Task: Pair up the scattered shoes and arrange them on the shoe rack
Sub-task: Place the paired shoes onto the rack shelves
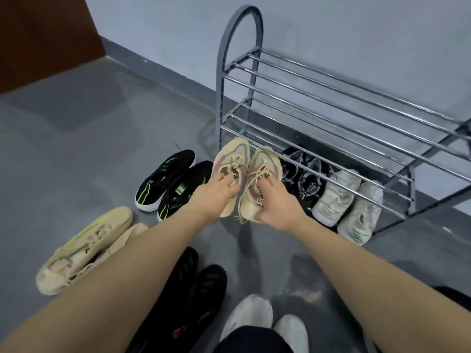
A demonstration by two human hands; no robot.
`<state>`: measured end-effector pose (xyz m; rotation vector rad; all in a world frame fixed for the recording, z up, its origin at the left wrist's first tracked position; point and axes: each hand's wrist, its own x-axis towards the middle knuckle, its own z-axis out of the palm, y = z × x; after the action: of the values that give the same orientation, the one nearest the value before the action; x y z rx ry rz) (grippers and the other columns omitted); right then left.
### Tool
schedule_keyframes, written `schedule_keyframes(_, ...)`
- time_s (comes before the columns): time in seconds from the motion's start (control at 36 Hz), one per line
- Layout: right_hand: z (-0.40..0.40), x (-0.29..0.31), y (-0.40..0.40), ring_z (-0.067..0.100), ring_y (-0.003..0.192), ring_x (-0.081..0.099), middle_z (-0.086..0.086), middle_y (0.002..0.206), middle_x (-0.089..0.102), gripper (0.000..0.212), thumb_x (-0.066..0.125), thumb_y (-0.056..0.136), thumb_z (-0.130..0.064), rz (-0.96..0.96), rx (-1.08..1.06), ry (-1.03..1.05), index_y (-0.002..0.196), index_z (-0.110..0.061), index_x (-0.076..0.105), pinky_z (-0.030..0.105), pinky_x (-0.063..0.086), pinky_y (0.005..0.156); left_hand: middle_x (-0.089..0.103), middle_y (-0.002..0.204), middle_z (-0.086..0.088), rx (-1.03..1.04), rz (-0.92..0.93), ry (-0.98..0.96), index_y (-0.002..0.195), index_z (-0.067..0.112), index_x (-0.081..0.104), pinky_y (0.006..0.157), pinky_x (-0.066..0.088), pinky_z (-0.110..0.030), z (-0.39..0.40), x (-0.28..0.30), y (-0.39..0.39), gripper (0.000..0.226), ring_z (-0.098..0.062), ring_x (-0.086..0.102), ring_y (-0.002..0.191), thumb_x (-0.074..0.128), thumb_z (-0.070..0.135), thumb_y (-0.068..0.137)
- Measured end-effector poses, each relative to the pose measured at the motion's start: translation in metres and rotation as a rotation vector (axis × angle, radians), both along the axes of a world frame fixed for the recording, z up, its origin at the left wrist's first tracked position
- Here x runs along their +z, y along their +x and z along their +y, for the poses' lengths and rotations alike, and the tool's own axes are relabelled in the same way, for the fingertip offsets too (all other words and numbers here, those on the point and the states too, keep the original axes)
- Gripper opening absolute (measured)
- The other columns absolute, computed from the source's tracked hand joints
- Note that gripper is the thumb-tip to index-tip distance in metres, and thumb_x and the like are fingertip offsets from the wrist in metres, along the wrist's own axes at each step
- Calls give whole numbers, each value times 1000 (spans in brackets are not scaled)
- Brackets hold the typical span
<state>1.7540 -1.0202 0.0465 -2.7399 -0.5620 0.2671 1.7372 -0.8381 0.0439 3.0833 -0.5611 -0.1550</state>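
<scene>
Holding a matched beige pair in the air in front of the shoe rack [344, 103], toes pointing at it. The rack is sitting against the wall, chrome bars running left to right, grey arched end frame on its left. Its upper tiers are showing only bare bars; the right end is running out of frame.

Two pairs are already sitting at the lowest level, under the front bars: black-and-white pair [302, 174] on the left, white pair [349, 205] just beside it on the right.

Still lying on the floor: black-and-green pair [173, 183] left of the hands, cream pair [84, 248] nearer and further left, dark pair [201, 289] close to the person.

Left hand [216, 193] is gripping the left beige shoe [230, 161], fingers curled into the opening. Right hand [276, 203] is clamping the right beige shoe [257, 184] the same way, thumb round the heel. Shoes are touching side by side.

Judging the step: placing this pair. Next move is calling for lifting both over a front bar and setting the soles across two bars, kept together.

Room: bottom-left slot beside the end frame is looking tight; upper tiers are offering more width. Laces are dangling and could be snagging a bar.
</scene>
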Motion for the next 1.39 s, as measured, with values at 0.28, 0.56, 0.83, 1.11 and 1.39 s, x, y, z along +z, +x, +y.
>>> schedule_keyframes(0.28, -4, -38, 21, 22, 98, 44, -2, 106, 42, 41, 70, 64, -16, 66, -26, 52, 94, -14, 42, 34, 42, 67, 54, 86, -2, -117, -178, -70, 85, 11, 60, 30, 26, -20, 5, -53, 20, 48, -14, 33, 81, 69, -11, 43)
schedule_keyframes(0.56, 1, -67, 58, 23, 102, 41, -4, 103, 33, 41, 70, 73, -15, 2, -38, 74, 90, -17, 33, 30, 33, 60, 51, 75, 1, -117, -338, 34, 74, 14, 61, 46, 26, -22, 4, -76, 77, 37, -16, 43, 68, 82, -2, 48)
schedule_keyframes(0.83, 5, -95, 136, 24, 126, 32, 5, 130, 31, 49, 69, 82, -28, -107, -16, -27, 116, -9, 39, 35, 49, 80, 55, 80, -10, -135, -343, -54, 79, 4, 58, 38, 44, -27, -13, -103, 157, 38, -28, 54, 69, 71, -14, 49)
schedule_keyframes(1.11, -1, -121, 183, 24, 113, 55, 9, 123, 54, 58, 59, 87, -46, -211, 10, -127, 125, -9, 36, 35, 48, 79, 66, 85, -13, -84, -441, 19, 78, 10, 69, 55, 57, -35, -23, -141, 216, 32, -38, 66, 85, 36, 9, 77)
schedule_keyframes(1.39, -5, -137, 180, 23, 126, 43, 8, 133, 41, 65, 68, 82, -37, -180, -8, -74, 130, -9, 34, 37, 48, 86, 33, 143, -3, 250, -29, -2, 144, 17, 20, 94, 44, -44, -42, -148, 208, 59, -37, 20, 137, 46, 11, 91)
